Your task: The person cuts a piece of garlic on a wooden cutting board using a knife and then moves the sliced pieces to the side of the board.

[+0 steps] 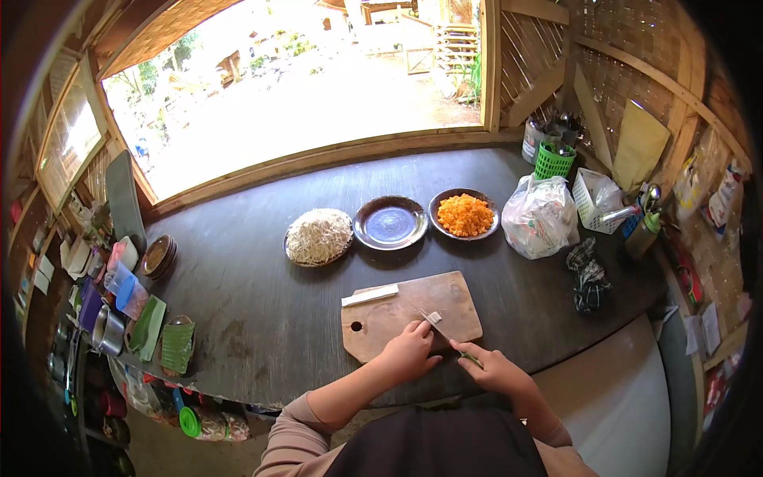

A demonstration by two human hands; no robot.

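The right hand [494, 370] has its fingers closed around the green handle of a knife [442, 328], whose thin, straight metal blade slants across a wooden cutting board [460, 300]. The left hand [408, 350] rests on the board just beside the blade, its fingers bent and bunched together, the thumb spread toward the knife; whether they grip anything cannot be told. A small white piece [435, 317] lies by the blade, near the fingertips of the left hand. Farther left, along the board's far edge, lies a smooth, long white block [369, 296] with straight sides.

The board is pale brown and flat, with angled corners and a round dark hole at its left end. It lies on a dark desk [262, 294] with a streaky, grained surface and a curved near edge.

Beyond the board stand three round, dark-rimmed dishes in a row. The left dish [311, 264] bears a mound of fine, pale shreds [319, 235]; the middle plate [391, 223] is glossy, with a bluish centre; the right dish [494, 226] carries a crumbly orange heap [466, 215]. To their right sits a crinkled, whitish plastic bag [540, 218], bulging and rounded.
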